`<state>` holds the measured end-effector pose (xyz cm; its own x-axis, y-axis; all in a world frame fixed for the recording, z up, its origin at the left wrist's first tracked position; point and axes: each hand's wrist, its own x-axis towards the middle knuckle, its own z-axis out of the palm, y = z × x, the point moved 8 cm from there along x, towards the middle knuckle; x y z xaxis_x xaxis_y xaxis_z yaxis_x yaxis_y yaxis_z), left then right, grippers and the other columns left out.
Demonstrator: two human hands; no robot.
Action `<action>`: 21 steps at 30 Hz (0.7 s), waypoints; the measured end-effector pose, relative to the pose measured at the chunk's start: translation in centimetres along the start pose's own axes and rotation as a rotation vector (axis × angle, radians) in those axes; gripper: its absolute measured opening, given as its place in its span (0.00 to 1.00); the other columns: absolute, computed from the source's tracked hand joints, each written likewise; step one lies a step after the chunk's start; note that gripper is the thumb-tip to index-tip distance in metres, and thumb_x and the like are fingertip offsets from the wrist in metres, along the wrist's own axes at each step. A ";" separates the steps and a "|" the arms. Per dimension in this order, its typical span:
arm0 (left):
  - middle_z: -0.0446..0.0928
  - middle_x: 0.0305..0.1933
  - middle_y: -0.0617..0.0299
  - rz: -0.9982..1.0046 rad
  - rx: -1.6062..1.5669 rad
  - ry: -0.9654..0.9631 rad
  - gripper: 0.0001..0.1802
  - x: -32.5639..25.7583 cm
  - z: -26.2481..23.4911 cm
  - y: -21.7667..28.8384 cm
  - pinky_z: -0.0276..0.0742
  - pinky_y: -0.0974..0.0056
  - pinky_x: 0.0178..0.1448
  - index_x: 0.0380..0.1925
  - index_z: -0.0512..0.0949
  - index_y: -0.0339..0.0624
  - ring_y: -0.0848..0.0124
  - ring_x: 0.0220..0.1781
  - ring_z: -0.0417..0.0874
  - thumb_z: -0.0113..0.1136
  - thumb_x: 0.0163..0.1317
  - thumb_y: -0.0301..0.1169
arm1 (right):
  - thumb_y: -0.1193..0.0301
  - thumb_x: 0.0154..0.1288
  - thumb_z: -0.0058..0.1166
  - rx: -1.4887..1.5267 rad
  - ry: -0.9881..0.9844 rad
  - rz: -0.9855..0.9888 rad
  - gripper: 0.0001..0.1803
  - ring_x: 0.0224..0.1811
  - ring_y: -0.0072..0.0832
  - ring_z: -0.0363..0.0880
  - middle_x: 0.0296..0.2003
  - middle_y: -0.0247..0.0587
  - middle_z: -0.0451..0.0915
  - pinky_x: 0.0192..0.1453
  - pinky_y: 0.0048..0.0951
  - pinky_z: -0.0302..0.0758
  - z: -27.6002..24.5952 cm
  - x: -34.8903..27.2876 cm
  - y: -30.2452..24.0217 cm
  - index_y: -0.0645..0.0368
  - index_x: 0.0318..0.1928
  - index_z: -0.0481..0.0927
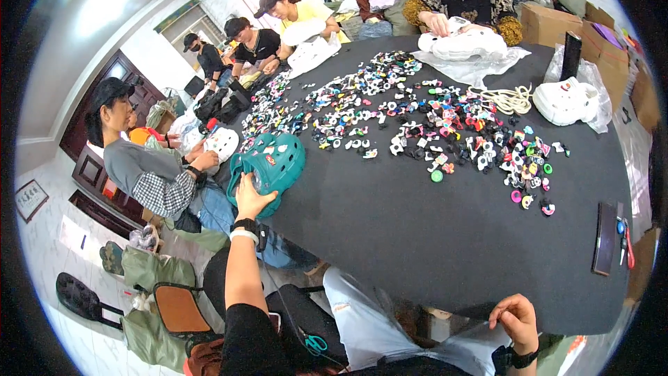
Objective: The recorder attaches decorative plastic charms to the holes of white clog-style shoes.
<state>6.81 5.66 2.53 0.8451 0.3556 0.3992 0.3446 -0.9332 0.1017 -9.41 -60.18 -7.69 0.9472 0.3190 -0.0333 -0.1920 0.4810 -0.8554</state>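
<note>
teal clog (289, 160), chunky rounded shell, punched with round holes, few little charms on it, at left edge of matte black table (417, 237). my left hand (252, 197) clamped on it, fingers at opening, thumb spread along side. my right hand (516, 317) well apart, nothing in it, fingers loosely curled near table edge. past clog: scattered heap of small lumpy charms (480, 132), all colours. farther out, cream cord (506, 100) in loopy coils, white clog (567, 101) by crinkly clear plastic (602, 115).
</note>
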 end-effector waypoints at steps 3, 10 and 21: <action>0.55 0.68 0.37 0.038 0.078 0.196 0.51 -2.3 -1.2 3.5 0.53 0.48 0.70 0.59 0.60 0.35 0.48 0.68 0.59 0.73 0.35 0.44 | 0.74 0.63 0.53 -0.030 0.012 -0.001 0.09 0.29 0.34 0.79 0.30 0.51 0.79 0.36 0.32 0.77 0.1 -0.2 -0.3 0.64 0.42 0.72; 0.53 0.67 0.40 0.404 -0.261 0.198 0.43 -12.6 -1.2 20.3 0.49 0.45 0.68 0.60 0.58 0.35 0.45 0.68 0.54 0.67 0.44 0.35 | 0.77 0.64 0.50 -0.028 -0.036 -0.026 0.07 0.34 0.35 0.80 0.33 0.52 0.80 0.42 0.36 0.77 0.3 -0.4 -0.5 0.64 0.43 0.73; 0.51 0.73 0.47 0.664 -0.259 -0.233 0.37 -22.1 2.1 34.3 0.43 0.46 0.73 0.65 0.59 0.39 0.54 0.74 0.51 0.54 0.61 0.47 | 0.70 0.70 0.48 -0.153 -0.122 0.104 0.13 0.40 0.23 0.77 0.38 0.39 0.79 0.47 0.26 0.74 0.7 -1.9 1.6 0.65 0.51 0.74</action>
<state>0.83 -34.08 -4.76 0.9165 -0.3115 0.2510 -0.3507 -0.9275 0.1297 -11.68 -59.44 -8.58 0.8844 0.4613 -0.0711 -0.2373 0.3132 -0.9195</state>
